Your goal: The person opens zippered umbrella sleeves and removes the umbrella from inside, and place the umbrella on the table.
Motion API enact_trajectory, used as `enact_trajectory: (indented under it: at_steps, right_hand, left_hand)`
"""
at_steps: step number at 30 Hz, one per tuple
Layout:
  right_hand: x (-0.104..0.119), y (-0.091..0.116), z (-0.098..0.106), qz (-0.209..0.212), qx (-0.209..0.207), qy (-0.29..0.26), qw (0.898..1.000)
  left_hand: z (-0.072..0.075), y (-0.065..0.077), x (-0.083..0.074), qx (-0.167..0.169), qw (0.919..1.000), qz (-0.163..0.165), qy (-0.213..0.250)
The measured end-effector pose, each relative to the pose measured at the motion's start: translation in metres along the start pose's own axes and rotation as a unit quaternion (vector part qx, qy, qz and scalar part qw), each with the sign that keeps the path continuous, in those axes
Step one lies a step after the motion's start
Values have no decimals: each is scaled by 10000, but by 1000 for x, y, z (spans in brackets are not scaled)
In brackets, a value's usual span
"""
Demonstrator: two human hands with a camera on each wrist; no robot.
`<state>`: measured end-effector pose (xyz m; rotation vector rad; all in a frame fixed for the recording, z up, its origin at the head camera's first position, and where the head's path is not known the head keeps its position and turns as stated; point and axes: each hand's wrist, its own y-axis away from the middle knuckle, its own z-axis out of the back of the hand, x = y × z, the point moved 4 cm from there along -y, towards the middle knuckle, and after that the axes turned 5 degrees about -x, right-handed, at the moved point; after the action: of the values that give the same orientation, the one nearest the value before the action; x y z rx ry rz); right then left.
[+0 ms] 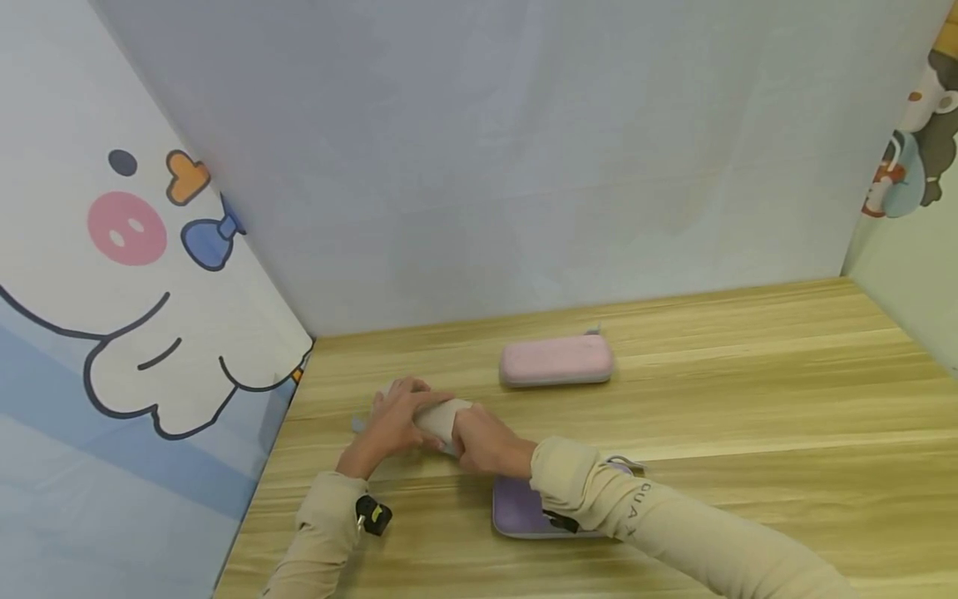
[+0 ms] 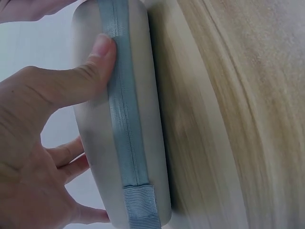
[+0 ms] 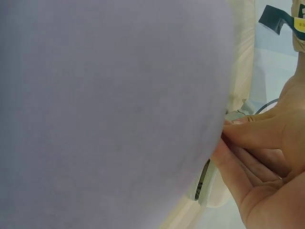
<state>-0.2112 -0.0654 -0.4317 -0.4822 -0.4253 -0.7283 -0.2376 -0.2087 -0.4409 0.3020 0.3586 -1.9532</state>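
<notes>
A beige zip-up pencil case (image 1: 443, 418) with a grey-blue zipper band (image 2: 126, 119) is tilted up at the left of the table. My left hand (image 1: 395, 421) grips it, thumb pressed on the zipper side, other fingers spread around the far side. At the case's right end is my right hand (image 1: 482, 441), fingers curled, thumb and forefinger pinching together at the zipper. The zipper pull itself is hidden. In the right wrist view a dark gap (image 3: 202, 180) shows along the zipper near those fingertips. The zipper stretch facing the left wrist camera looks closed.
A purple zip case (image 1: 516, 509) lies under my right forearm and blurs across much of the right wrist view. Farther back sits a pink zip case (image 1: 557, 360). A pale wall covering (image 1: 539, 183) rises behind the wooden table (image 1: 748, 399); a cartoon-printed panel (image 1: 150, 333) borders its left.
</notes>
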Motion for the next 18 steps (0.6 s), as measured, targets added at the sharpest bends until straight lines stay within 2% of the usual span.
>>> enact_trajectory:
  at_steps: [8, 18]
  right_hand:
    - [1, -1, 3, 66, -126, -47, 9999]
    - [1, -5, 1, 111, -310, -202, 9993]
  left_hand:
    - [-2, 2, 2, -211, 9993, 247, -210]
    - [-3, 7, 4, -522, 9981, 322, -33]
